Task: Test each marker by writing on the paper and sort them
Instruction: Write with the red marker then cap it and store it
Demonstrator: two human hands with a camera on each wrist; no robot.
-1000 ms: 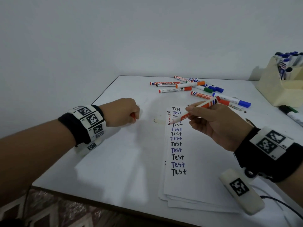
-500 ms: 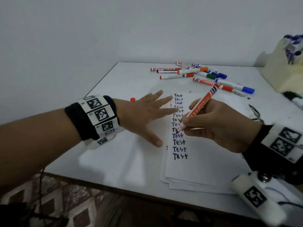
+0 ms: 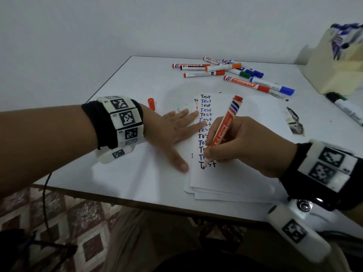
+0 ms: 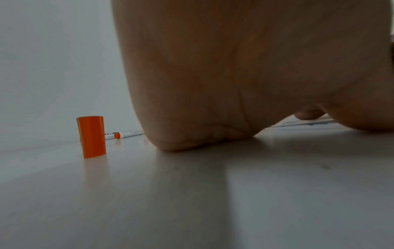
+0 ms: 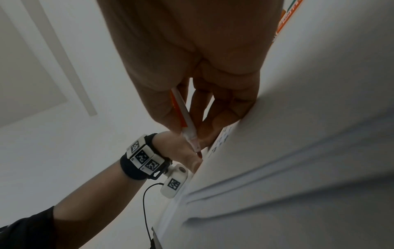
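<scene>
Dropped orange marker (image 3: 221, 132) tip onto paper (image 3: 233, 173) mid-frame, pinched in right hand (image 3: 241, 146); flattened left hand (image 3: 172, 130), fingers straight, cap (image 3: 151, 104) released upper left; ready for writing

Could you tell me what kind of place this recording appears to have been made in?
Probably a plain indoor desk or office-style workspace: a white table set against a bare white wall, with loose whiteboard markers, a stack of paper covered in test words, and a cream desk organiser holding more markers.
</scene>
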